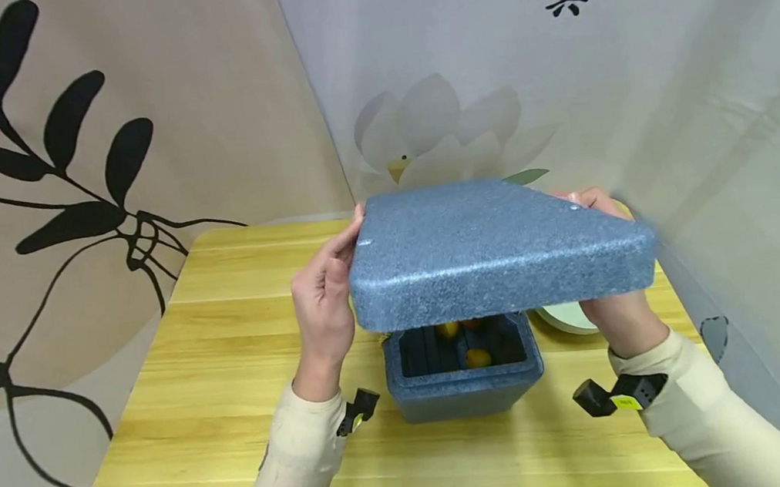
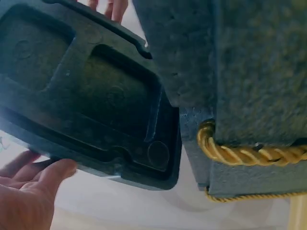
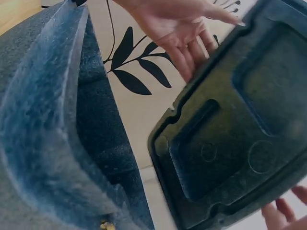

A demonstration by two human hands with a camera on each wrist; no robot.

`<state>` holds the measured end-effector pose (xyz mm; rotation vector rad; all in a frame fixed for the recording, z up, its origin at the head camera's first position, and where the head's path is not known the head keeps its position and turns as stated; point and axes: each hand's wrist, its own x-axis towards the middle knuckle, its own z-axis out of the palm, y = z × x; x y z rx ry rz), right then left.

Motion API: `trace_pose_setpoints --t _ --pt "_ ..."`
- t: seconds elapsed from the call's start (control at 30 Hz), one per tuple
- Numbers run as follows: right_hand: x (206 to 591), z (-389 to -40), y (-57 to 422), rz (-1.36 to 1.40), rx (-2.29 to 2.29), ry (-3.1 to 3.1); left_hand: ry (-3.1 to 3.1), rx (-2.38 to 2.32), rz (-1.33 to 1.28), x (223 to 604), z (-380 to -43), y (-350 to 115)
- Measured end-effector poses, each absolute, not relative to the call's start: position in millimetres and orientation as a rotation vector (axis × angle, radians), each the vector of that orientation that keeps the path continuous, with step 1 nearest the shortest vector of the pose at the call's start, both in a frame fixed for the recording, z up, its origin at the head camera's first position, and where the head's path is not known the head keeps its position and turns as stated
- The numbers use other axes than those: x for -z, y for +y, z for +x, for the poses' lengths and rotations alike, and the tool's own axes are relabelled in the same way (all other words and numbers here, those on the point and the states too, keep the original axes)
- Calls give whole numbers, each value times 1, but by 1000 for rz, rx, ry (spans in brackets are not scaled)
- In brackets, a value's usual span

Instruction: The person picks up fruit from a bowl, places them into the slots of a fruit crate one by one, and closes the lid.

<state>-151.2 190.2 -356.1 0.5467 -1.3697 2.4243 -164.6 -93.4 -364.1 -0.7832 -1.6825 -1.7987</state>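
A thick blue-grey foam lid (image 1: 496,257) is held in the air between both hands, above a matching foam box (image 1: 466,401) on the table. My left hand (image 1: 324,303) grips the lid's left edge, and my right hand (image 1: 621,320) grips its right edge. The lid's recessed underside (image 2: 115,91) shows in both wrist views. Inside the uncovered box lie yellow-orange round things (image 1: 478,358), perhaps fruit, partly hidden by the lid and in shadow. A twisted gold rope (image 2: 244,155) runs along the box's side in the left wrist view.
The box stands on a light wooden table (image 1: 238,411). A pale green round dish (image 1: 569,319) sits right of the box, partly covered by the lid and right hand. Printed cloth (image 1: 212,120) hangs behind the table and along its sides.
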Motion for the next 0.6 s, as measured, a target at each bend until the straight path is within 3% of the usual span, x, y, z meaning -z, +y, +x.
trace_pose_setpoints --t 0.2,0.43,0.6 --pt "353 -151 194 429 -2229 -1729 -1719 1970 -839 370 -165 -97" --pt "363 -145 188 373 -2326 -1767 -1826 1955 -1038 382 -167 -97" --pt "375 -143 184 338 -2282 -1847 -2021 1927 -999 394 -169 -95"
